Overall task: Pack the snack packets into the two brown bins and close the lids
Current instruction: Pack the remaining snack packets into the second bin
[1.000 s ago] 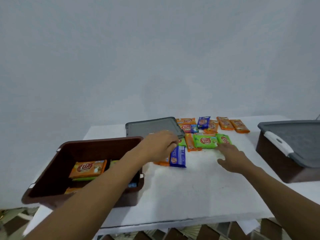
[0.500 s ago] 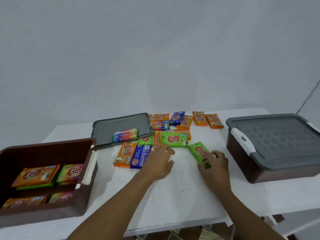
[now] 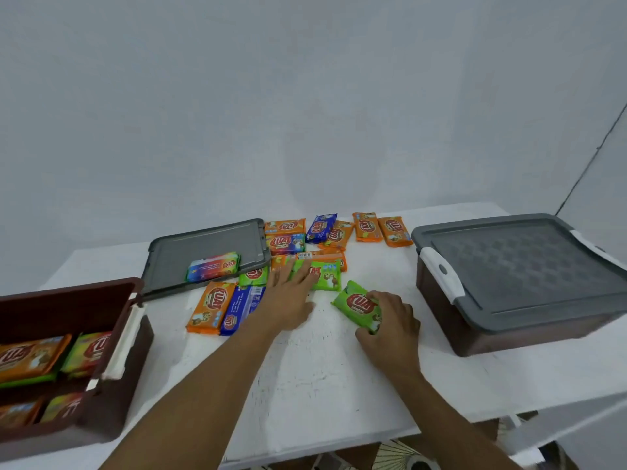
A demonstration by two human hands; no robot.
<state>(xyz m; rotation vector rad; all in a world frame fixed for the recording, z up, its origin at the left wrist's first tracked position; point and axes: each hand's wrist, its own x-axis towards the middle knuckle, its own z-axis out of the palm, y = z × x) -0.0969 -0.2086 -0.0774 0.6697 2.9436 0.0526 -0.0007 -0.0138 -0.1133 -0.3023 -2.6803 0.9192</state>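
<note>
Several orange, green and blue snack packets (image 3: 286, 244) lie in the middle of the white table (image 3: 322, 378). My right hand (image 3: 390, 325) grips a green packet (image 3: 356, 305) that still rests on the table. My left hand (image 3: 291, 293) lies flat, fingers spread, over another green packet (image 3: 325, 274). The open brown bin (image 3: 112, 401) at the left holds several packets. Its grey lid (image 3: 203, 247) lies flat behind it with a multicoloured packet (image 3: 213, 266) on top. The second brown bin (image 3: 509, 320) at the right has its grey lid (image 3: 522, 266) shut.
An orange packet (image 3: 210, 307) and a blue packet (image 3: 242, 308) lie side by side just left of my left hand. The table's front edge runs below my forearms. A plain wall stands behind the table.
The view swung right, bringing the closed right bin fully into sight. My right hand closed on the green packet and pulled it nearer. My left hand moved from the blue packet onto the green one.
</note>
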